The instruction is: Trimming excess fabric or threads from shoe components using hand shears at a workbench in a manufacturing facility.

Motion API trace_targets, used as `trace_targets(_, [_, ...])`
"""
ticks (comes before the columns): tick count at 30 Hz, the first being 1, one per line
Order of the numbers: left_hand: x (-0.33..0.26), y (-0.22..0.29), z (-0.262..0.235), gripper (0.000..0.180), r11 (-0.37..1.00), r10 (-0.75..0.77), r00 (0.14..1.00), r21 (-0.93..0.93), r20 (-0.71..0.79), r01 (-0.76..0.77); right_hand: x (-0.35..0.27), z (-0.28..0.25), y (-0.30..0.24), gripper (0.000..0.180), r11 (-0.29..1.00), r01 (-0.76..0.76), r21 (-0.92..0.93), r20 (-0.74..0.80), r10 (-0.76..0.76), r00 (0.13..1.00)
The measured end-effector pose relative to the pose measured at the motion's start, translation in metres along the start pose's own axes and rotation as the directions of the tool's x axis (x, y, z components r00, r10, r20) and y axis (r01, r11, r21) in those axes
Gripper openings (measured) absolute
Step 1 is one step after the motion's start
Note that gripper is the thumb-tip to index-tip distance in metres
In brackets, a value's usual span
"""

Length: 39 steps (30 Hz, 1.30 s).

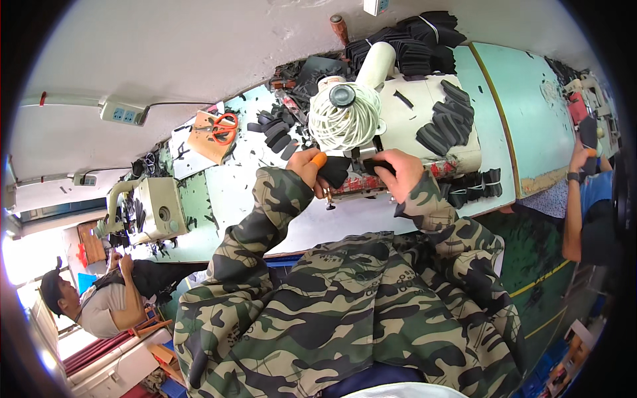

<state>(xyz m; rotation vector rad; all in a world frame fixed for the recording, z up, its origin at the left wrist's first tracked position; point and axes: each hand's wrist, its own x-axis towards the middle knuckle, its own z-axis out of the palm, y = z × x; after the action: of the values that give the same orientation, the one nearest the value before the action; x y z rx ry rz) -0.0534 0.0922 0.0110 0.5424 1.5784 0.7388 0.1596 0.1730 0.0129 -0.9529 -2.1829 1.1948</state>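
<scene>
My left hand (307,168), with an orange cover on one finger, is closed on a black strip of material (335,172) at the front of a cream-coloured bench machine (405,109). On the other side of the machine's working point, my right hand (402,174) pinches a second black piece (379,167). Whether the two black pieces join behind the machine's parts is hidden. Above my hands, a coil of white cord (342,126) hangs around a black knob. Several curved black pieces (446,123) lie on the machine's right top, and more black pieces (273,131) sit left of it.
Orange-handled scissors (224,129) rest on brown card to the left. Bundled black pieces (424,43) stand behind the machine; tied bundles (474,189) lie at right. A person (106,298) sits at another machine (159,211) on the left, and another person (590,192) works at far right.
</scene>
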Motion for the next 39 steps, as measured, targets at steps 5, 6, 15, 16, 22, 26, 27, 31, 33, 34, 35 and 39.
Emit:
trace_targets(5, [-0.002,0.020,0.023,0.025,0.985,-0.167,0.960,0.007,0.225,0.170,0.002,0.010,0.000,0.016,0.999,0.036,0.028,0.026,-0.036,0.999])
trace_targets(6, [-0.003,0.020,0.020,0.025,0.986,-0.166,0.960,0.007,0.227,0.169,0.003,0.013,-0.001,0.017,0.999,0.045,-0.030,0.021,-0.045,0.999])
trace_targets(15, [-0.004,0.013,0.017,0.020,1.000,0.014,0.999,-0.016,0.047,-0.014,0.001,0.003,0.002,0.017,0.993,0.119,0.028,-0.028,-0.118,0.993])
trace_targets(16, [-0.005,0.016,0.018,0.020,0.995,-0.092,0.977,-0.014,0.191,0.096,0.002,0.007,0.001,0.017,0.992,0.123,0.033,-0.023,-0.122,0.992])
trace_targets(22, [-0.008,0.014,0.000,0.019,0.997,-0.070,0.993,-0.018,0.096,0.073,0.000,0.003,0.003,0.018,0.999,0.023,0.029,-0.059,-0.021,0.998])
trace_targets(26, [-0.010,0.010,0.016,0.020,0.999,0.026,0.998,-0.017,-0.063,-0.027,-0.001,-0.003,0.000,0.019,0.998,0.003,0.069,0.017,-0.004,1.000])
trace_targets(27, [-0.008,0.011,0.022,0.019,0.999,-0.016,0.999,-0.027,0.028,0.017,0.001,0.005,0.004,0.019,0.993,0.103,0.061,-0.027,-0.101,0.995])
trace_targets(31, [-0.002,0.012,0.005,0.019,0.999,-0.045,0.993,-0.019,0.109,0.047,0.002,0.008,0.001,0.021,0.999,0.042,0.018,-0.013,-0.042,0.999])
trace_targets(33, [-0.007,0.013,0.000,0.021,0.999,-0.005,0.995,-0.052,0.095,0.010,0.000,0.005,0.006,0.021,0.999,0.034,0.041,-0.053,-0.032,0.998])
trace_targets(34, [-0.009,0.009,0.000,0.021,0.999,-0.007,0.996,-0.050,0.092,0.011,-0.001,0.004,0.008,0.021,0.997,0.029,0.070,-0.083,-0.023,0.996])
trace_targets(35, [-0.011,0.004,0.000,0.022,0.996,0.009,0.997,-0.089,0.082,-0.002,-0.001,-0.001,0.007,0.020,0.999,0.040,0.007,-0.026,-0.040,0.999])
trace_targets(39, [-0.011,-0.003,0.001,0.025,0.997,0.015,1.000,-0.072,0.002,-0.015,-0.001,0.000,0.007,0.019,0.999,0.021,0.050,0.016,-0.022,1.000])
